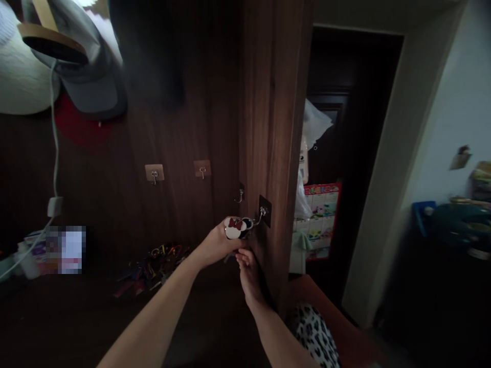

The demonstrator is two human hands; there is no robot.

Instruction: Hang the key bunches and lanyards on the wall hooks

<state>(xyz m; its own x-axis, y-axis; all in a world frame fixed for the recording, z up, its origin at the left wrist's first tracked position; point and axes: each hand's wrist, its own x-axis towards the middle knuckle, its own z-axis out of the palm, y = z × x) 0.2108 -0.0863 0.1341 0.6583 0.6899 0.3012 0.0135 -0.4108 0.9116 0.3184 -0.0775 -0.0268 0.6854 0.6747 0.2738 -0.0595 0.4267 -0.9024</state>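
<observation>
My left hand (217,246) is closed round a keychain (237,227) with a white round charm and a red bow. It holds the keychain up against a metal hook (262,212) on a dark square pad on the edge of a wooden panel (274,128). My right hand (249,273) is just below, fingers pinched together under the keychain; what they pinch is hidden in the dim light.
Three more hooks (154,174) are stuck on the dark wooden wall. A pile of keys and coloured tags (155,263) lies on the shelf below. A grey cap (82,66) hangs at upper left. To the right is a dark doorway (345,153) with a poster.
</observation>
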